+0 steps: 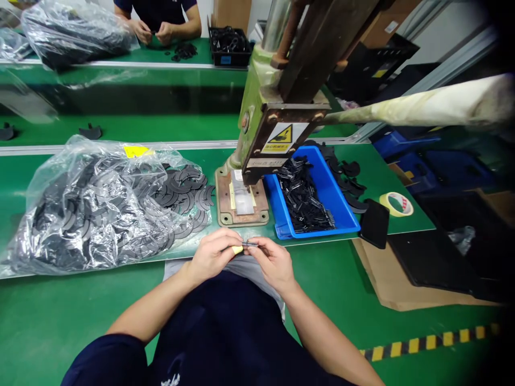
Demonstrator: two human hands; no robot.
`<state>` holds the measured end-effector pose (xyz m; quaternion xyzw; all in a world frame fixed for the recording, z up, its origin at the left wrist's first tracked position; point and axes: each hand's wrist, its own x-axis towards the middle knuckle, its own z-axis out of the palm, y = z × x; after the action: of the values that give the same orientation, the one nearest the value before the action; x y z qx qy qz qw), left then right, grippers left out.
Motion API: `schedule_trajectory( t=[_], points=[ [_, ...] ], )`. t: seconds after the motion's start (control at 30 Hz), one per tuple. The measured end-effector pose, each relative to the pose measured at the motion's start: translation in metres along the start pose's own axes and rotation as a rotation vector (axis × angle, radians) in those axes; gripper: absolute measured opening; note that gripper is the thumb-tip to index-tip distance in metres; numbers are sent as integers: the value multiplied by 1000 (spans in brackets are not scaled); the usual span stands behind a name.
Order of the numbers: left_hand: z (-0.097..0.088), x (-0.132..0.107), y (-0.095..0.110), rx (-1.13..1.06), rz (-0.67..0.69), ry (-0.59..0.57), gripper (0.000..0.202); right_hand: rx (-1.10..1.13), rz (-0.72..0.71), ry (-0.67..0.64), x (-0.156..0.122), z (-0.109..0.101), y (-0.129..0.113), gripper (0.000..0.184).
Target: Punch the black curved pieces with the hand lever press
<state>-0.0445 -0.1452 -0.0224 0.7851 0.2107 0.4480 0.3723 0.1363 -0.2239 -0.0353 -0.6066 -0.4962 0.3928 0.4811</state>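
Both hands meet in front of my body at the bench's near edge. A small, thin dark plastic part (250,244) lies between them, its exact kind too small to make out. My left hand (215,253) is closed, with something yellow at a fingertip. My right hand (274,264) pinches the part's right end between thumb and fingers. Just beyond stands a green hand press (257,96), a small metal fixture (243,201) on its base. Right of the press, a blue bin (341,217) holds many small black plastic parts (301,193).
A clear plastic bag (100,214) of curved black parts covers the bench's left. The press's wrapped lever (422,102) reaches out to the right. A tape roll (396,204) and a black phone (374,222) lie right of the bin. Across the bench, another person's hands (155,33) work.
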Motion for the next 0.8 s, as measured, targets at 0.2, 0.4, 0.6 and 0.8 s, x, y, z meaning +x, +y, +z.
schedule_trajectory(
  t=[0.2, 0.4, 0.6, 0.8],
  points=[
    [-17, 41, -29, 309, -103, 42, 12, 40, 43, 12, 10, -11, -5, 30],
    [-17, 76, -81, 576, -108, -23, 22, 31, 3, -43, 8, -32, -13, 27],
    [-17, 89, -92, 694, -95, -223, 31, 47, -57, 20, 7, -56, -8, 23],
    [-14, 93, -90, 645, -62, -249, 36, 98, -300, 369, 45, -93, -56, 25]
  ],
)
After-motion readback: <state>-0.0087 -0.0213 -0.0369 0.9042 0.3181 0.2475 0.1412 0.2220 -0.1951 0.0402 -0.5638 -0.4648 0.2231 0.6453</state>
